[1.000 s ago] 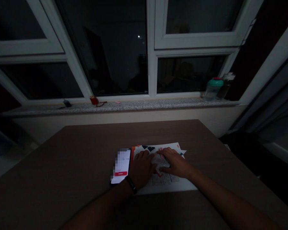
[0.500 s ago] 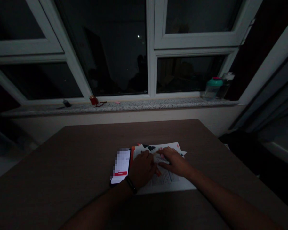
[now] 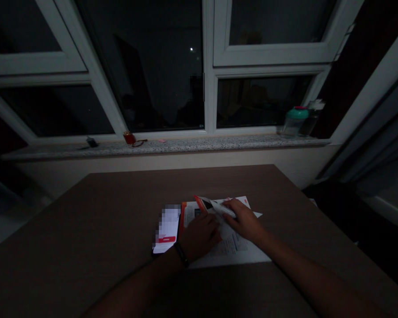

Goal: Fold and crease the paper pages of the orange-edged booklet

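Head view, looking forward and down, of a folded paper leaflet (image 3: 215,207) lying on a white paper sheet (image 3: 230,249), right of centre on a brown tabletop (image 3: 119,207). The left hand (image 3: 199,236), with a dark wristband (image 3: 181,255) at the wrist, lies palm down on the paper, its fingers extended and closed around nothing; it is open and appears to hold the paper flat. The right hand (image 3: 243,221) rests its fingers on the raised part of the leaflet; in this dim light, it cannot be told whether the thumb and fingers pinch it. Handling (judged): the paper should be light, thin and soft, creasing easily and sliding readily on the smooth tabletop. It is best taken at a free edge or along a fold while the rest is held down. Appearance: a red-edged flap bearing dark printed shapes stands up from the sheet, and small print covers the white surface. Just left of the paper lies a smartphone (image 3: 166,229), its lit screen blurred out. Beyond the table, a speckled granite windowsill (image 3: 152,147) carries a teal-lidded bottle (image 3: 294,122).
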Demonstrator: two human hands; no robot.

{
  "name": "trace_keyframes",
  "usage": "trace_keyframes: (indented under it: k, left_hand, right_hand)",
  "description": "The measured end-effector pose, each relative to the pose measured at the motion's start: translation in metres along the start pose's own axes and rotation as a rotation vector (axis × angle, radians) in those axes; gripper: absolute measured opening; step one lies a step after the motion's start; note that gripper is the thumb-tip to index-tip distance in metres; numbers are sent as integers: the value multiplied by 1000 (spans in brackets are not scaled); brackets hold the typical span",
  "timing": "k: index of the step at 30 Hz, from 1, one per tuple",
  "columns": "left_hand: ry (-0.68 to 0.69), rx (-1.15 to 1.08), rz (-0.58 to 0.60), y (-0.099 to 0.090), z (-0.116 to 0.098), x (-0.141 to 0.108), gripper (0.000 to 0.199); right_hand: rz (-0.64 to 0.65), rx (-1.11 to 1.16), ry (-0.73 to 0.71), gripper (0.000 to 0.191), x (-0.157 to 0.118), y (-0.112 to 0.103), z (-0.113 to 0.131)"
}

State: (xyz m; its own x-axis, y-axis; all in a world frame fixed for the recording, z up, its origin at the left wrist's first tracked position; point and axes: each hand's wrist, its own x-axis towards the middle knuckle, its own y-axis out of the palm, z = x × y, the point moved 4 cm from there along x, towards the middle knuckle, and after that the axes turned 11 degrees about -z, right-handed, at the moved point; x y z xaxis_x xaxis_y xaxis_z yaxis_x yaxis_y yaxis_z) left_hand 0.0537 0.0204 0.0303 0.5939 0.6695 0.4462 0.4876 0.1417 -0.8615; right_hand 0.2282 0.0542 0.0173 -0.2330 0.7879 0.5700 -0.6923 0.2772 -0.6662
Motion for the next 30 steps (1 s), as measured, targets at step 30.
trace_keyframes:
  k: [30]
  left_hand:
    - [-30,15,-15,-1,4,-2,17]
  right_hand:
    - [-180,-171,145,34,2,-14,-3]
